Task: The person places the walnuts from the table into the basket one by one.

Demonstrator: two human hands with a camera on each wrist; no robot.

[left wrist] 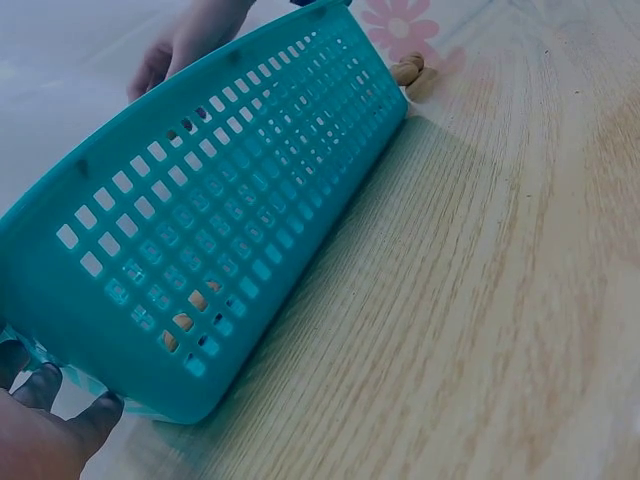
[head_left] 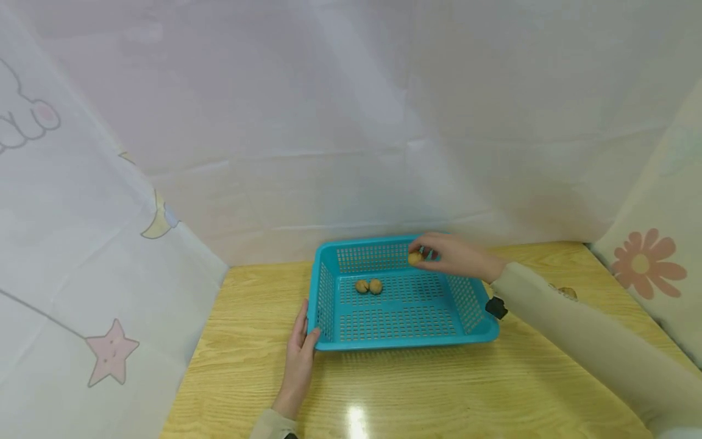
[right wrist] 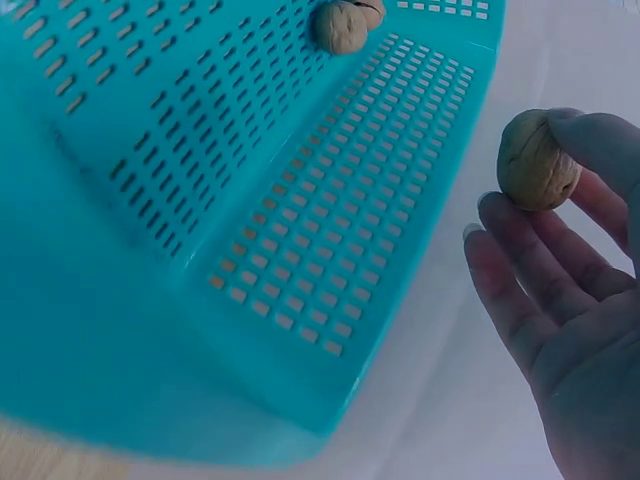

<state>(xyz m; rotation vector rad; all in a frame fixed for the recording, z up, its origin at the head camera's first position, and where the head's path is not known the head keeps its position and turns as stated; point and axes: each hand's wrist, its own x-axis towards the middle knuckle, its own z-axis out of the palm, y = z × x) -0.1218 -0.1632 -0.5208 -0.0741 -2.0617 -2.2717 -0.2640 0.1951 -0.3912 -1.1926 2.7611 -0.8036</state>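
Observation:
A blue plastic basket (head_left: 395, 342) with slotted walls rests on the table. Two walnuts (head_left: 368, 286) lie side by side on its floor, left of the middle. My right hand (head_left: 446, 255) pinches another walnut (right wrist: 537, 160) between thumb and fingertips, over the basket's back right part in the head view. At the basket's front left corner, my left hand (head_left: 298, 356) grips the side, thumb at the rim. Its fingers (left wrist: 95, 420) show beside that corner in the left wrist view.
More walnuts (left wrist: 410, 75) lie on the wooden table (head_left: 252, 317) to the right of the basket, partly behind the right sleeve (head_left: 581, 335) in the head view. A pale printed cloth (head_left: 356, 152) hangs behind the table and along both sides.

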